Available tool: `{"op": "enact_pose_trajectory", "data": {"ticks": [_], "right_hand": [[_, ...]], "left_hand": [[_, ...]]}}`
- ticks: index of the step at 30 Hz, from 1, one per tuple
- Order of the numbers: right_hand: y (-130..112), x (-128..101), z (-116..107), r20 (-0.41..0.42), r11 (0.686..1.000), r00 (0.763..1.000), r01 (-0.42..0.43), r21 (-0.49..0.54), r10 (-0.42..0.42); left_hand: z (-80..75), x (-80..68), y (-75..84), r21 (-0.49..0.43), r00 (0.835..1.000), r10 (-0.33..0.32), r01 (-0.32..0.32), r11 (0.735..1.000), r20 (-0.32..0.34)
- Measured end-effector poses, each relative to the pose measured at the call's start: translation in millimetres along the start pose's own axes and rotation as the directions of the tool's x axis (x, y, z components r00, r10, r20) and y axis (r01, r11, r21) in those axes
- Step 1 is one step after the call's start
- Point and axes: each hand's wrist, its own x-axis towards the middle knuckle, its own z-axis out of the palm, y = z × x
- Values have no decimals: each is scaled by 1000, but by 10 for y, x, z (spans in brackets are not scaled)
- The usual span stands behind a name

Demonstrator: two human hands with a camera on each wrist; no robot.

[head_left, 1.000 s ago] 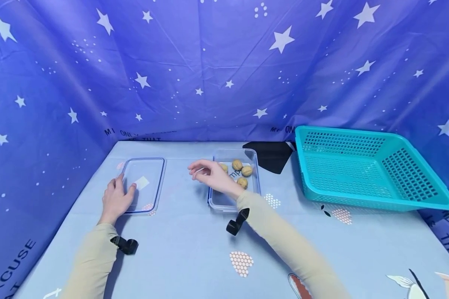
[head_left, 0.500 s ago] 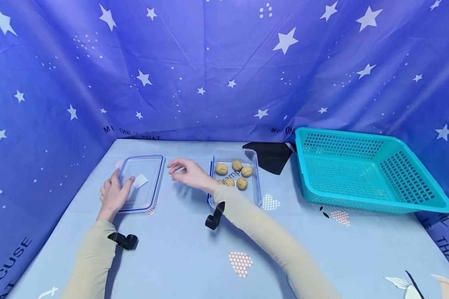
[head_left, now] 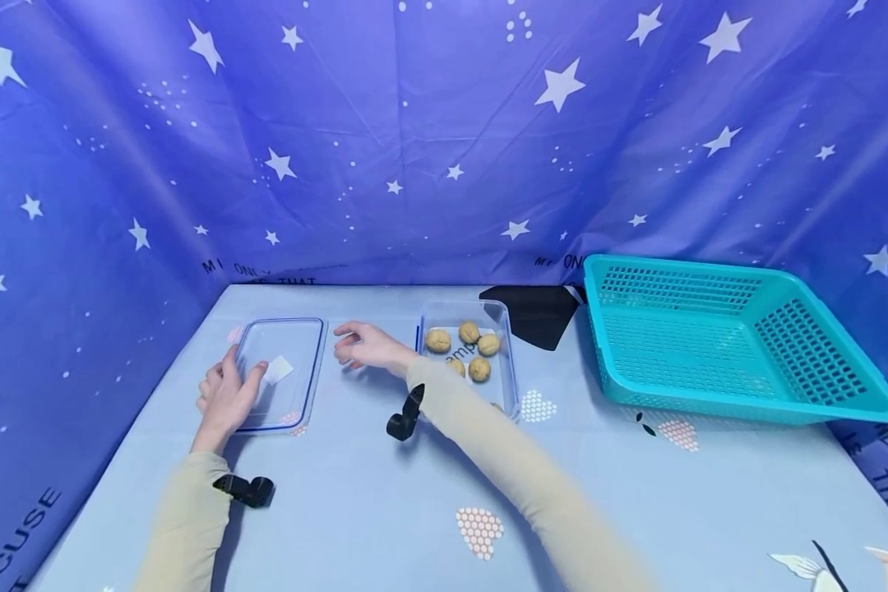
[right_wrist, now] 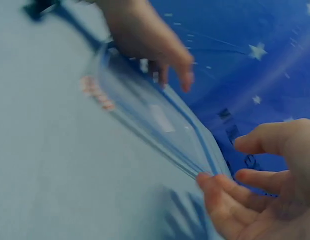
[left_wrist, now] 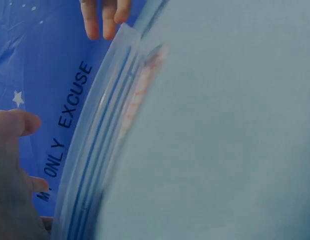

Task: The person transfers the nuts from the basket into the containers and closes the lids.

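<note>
A clear plastic lid (head_left: 277,399) with a blue seal lies flat on the left of the table, a white label showing on it. My left hand (head_left: 225,393) is at its left edge, thumb spread from the fingers over the lid; whether it touches is unclear. My right hand (head_left: 370,347) hovers right of the lid with loosely bent fingers, nothing between them. In the right wrist view, the right fingertips (right_wrist: 204,180) appear close to the lid's edge. A clear container (head_left: 509,362) holding several walnuts (head_left: 479,369) stands right of that hand, partly hidden by the sleeve.
A teal perforated basket (head_left: 747,411) stands at the right back. A starred blue curtain (head_left: 444,123) closes off the back and sides. The pale blue cloth (head_left: 355,510) carries printed hearts and a black shape (head_left: 536,312).
My right hand has moved left, off the container and toward the lid, uncovering more walnuts. My left hand has shifted slightly left along the lid's edge.
</note>
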Motion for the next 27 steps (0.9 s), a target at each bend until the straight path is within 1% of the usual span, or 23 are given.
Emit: {"op": "enact_pose_trajectory", "data": {"ticks": [3,7,10,15,18,22,24,27], "right_hand": [[86,18,-27,22,998,998,-61,26,61],[179,48,-36,39,992,992,-121,34,120],[184,54,-47,70,990,990,-126,56,122],[189,78,-71,106,989,987,-128,74,120],[189,94,-73,113,989,986,-132,72,123],[189,113,-72,95,988,988,-132,78,124],[181,113,-74,68,988,990,-130,78,125],[176,117,-85,15,989,993,-118,92,117]], "left_hand": [[-6,-36,-21,-6,1000,-2,2,1000,5],[-22,-58,15,-56,999,-25,28,998,44],[-42,-51,72,-86,997,-43,49,995,69],[-66,-33,156,-143,999,-27,33,989,43],[-71,-31,192,-185,998,-22,32,982,56],[-79,-24,224,-230,997,-35,50,972,69],[-88,-22,232,-251,998,-41,53,967,51],[-104,-23,232,-331,998,-52,59,942,28]]}}
